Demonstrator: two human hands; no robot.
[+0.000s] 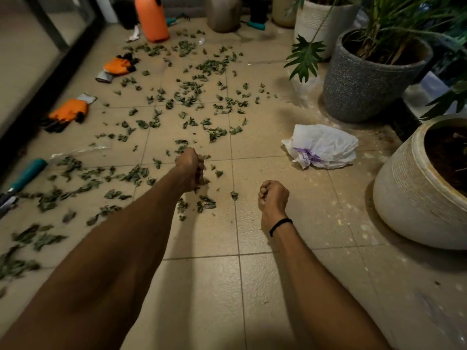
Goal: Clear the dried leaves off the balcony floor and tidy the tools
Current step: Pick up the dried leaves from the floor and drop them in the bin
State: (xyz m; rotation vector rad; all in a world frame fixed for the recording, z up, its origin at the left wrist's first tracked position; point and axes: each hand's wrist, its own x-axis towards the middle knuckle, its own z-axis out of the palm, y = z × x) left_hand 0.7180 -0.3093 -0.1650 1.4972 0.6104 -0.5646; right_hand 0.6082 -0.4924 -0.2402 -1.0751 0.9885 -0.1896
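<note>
Your left hand (190,170) clutches dried leaves (207,202) while your right hand (274,195) is clenched, seemingly empty; carried loosely, brittle bits could crumble and drop short of the white bag (326,145).

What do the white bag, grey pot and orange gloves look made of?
White bag: thin plastic film, slightly glossy, crumpled into sharp creases. Grey pot: rough, speckled matt surface, probably concrete or textured ceramic. Orange gloves: likely knit fabric with dark coated fingertips; weave too blurred to confirm.
</note>
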